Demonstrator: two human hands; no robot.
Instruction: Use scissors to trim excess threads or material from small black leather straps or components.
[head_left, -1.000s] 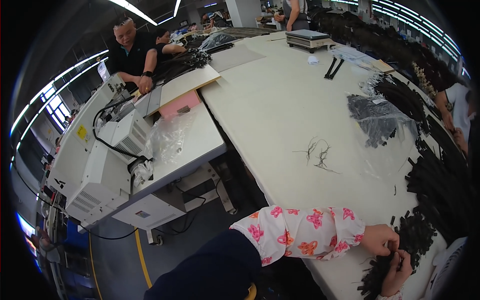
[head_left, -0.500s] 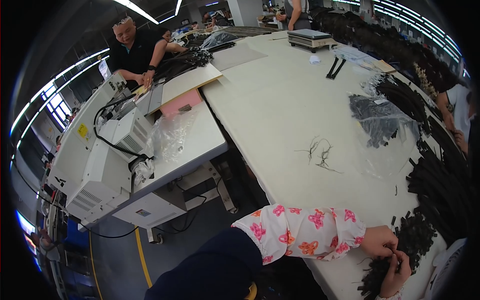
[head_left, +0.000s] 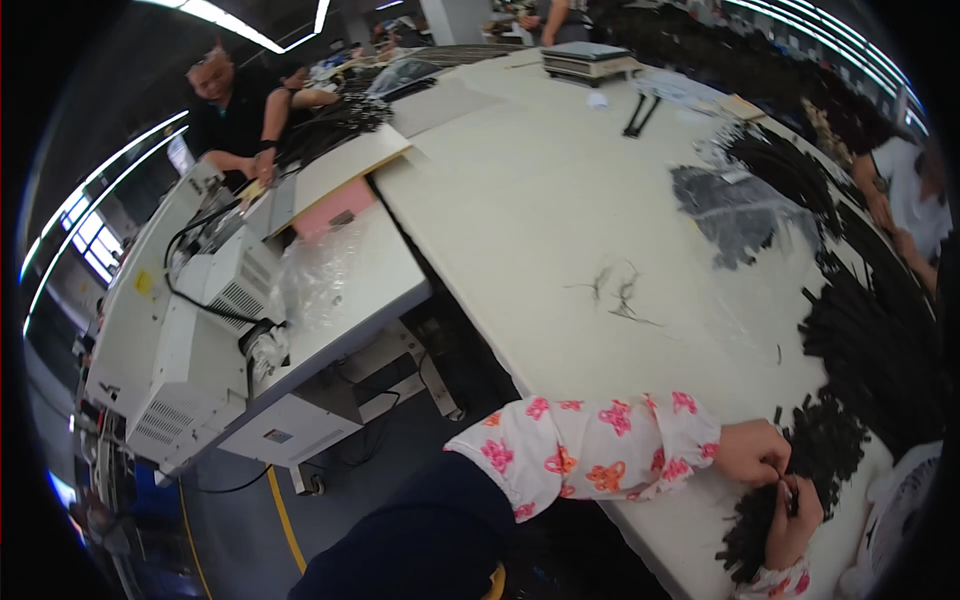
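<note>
At the near right of the pale table, my left hand [head_left: 752, 452] and my right hand [head_left: 795, 520] meet fingertip to fingertip. Both are closed in a pinch. Something small and dark shows between the fingertips, too small and too covered to name. Under and beside the hands spreads a pile of short black strip pieces [head_left: 825, 440]. Longer black strips [head_left: 870, 340] lie in a thick heap just beyond it. A white sleeve cover with pink and orange patterns [head_left: 610, 450] wraps my left forearm.
The table [head_left: 520, 220] carries loose black threads [head_left: 618, 292], a clear bag with dark contents [head_left: 735, 215] and two black straps [head_left: 640, 117]. A white machine [head_left: 190, 350] stands left across a gap. A white vented housing [head_left: 905, 505] sits right. Co-workers' hands [head_left: 262, 165] work far left; another person [head_left: 895, 190] sits right.
The whole view has shifted slightly, so the table and machine sit further left and higher. My hands stay together over the black pieces, with the right hand's fingers raised a little.
</note>
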